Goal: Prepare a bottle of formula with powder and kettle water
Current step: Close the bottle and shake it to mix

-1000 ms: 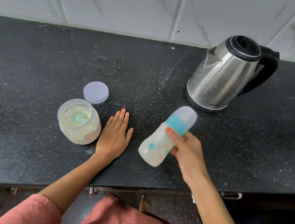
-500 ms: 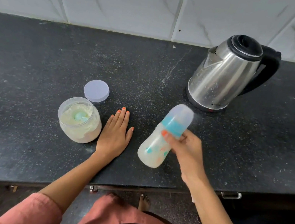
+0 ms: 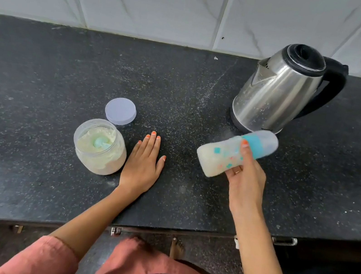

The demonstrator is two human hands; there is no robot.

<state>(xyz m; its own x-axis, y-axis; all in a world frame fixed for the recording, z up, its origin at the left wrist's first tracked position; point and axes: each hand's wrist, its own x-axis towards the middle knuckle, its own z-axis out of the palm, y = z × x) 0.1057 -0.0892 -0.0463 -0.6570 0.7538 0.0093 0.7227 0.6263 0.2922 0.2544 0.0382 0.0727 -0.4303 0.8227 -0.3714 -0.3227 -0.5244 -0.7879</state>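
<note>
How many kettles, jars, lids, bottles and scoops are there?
Shiny steel kettle with black handle: 1
Clear plastic jar of pale powder: 1
Round lilac plastic lid: 1
Milky baby bottle with teal collar: 1
Teal plastic scoop in the powder: 1
Total: 5

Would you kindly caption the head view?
Right hand holds a capped, milky baby bottle tilted near the steel kettle; left hand rests flat beside the open powder jar.

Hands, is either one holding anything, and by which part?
The right hand grips the baby bottle round its body, below the teal collar. The left hand rests flat on the counter, holding nothing.
</note>
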